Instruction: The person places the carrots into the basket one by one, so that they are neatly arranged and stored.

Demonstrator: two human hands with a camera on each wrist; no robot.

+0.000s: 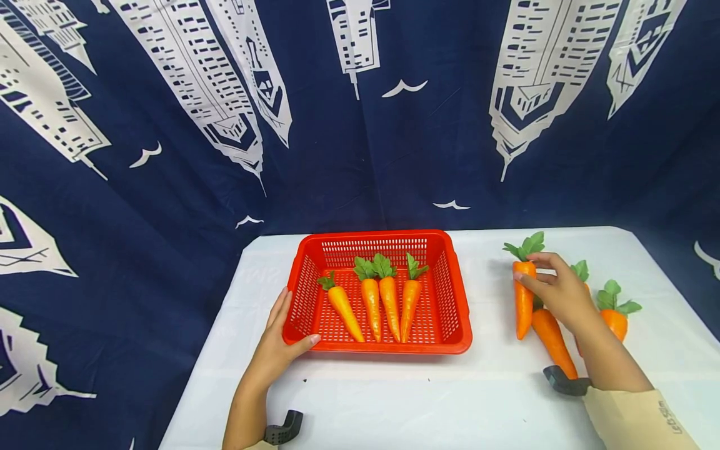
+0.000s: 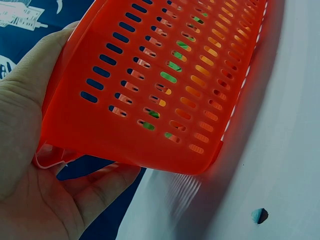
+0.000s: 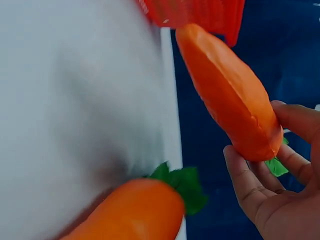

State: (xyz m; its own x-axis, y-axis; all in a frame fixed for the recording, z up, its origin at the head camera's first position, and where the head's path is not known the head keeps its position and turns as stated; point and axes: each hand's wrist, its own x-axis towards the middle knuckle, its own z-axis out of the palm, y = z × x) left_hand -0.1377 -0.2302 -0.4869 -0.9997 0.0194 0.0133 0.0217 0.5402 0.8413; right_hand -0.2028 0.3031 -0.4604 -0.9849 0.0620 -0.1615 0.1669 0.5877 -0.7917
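Observation:
My right hand pinches an orange carrot near its leafy top, tip pointing down. In the right wrist view this carrot is up off the white table, between thumb and fingers. At the near left corner of a red plastic basket, my left hand holds the rim, thumb along the front and fingers along the side. The left wrist view shows that hand around the corner of the slotted basket. Several carrots lie inside with their green tops toward the back.
Under and beside my right forearm lie more carrots, one at the front and one farther right; another is mostly hidden by the hand. The white table ends at a dark blue cloth printed with white buildings.

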